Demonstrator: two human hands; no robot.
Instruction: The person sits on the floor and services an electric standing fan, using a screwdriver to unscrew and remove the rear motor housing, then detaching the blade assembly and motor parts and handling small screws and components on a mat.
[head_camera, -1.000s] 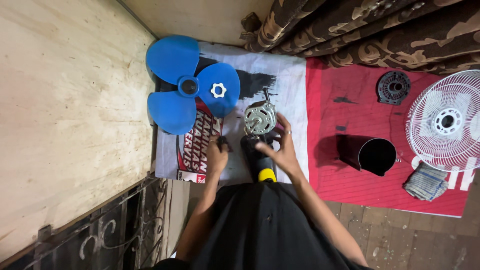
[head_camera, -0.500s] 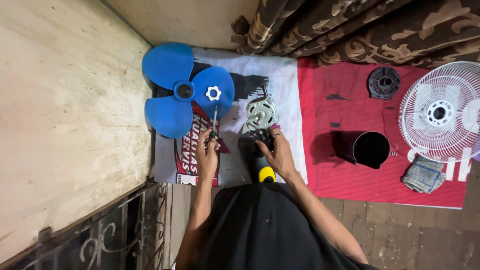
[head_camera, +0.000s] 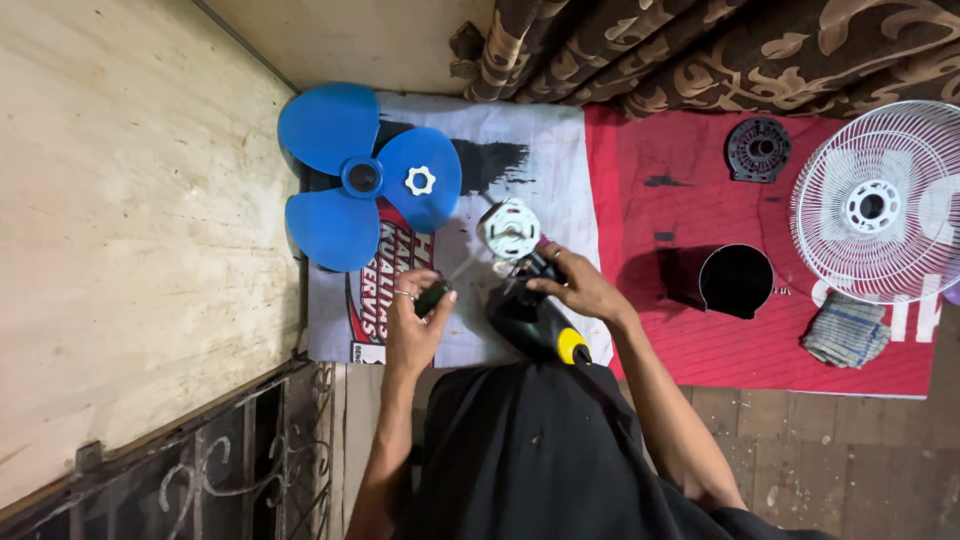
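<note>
The fan motor (head_camera: 509, 229) sits on the printed white mat (head_camera: 520, 160), just beyond the fingertips of the right hand (head_camera: 578, 288), which rests on a dark tool with a yellow end (head_camera: 535, 322) lying between the person's knees; the fingers curl over the tool's front part, close to the motor, though whether they touch the motor itself cannot be told. The left hand (head_camera: 414, 325) is closed around the dark handle of a screwdriver (head_camera: 445, 283), whose thin shaft runs up and to the right toward the motor's lower left edge.

Half a second ago the left hand was farther up the mat, with the screwdriver standing nearly upright beside the blue fan blade (head_camera: 365, 178); now it has drawn back toward the body and the screwdriver has tilted so that its tip aims at the motor. The right hand has kept its place on the tool.

The motor lies with its round face upward, its shaft toward the camera. The dark tool's long axis runs from the yellow end near the person up and left toward the motor. A small white nut (head_camera: 420, 181) lies on one blue blade.
</note>
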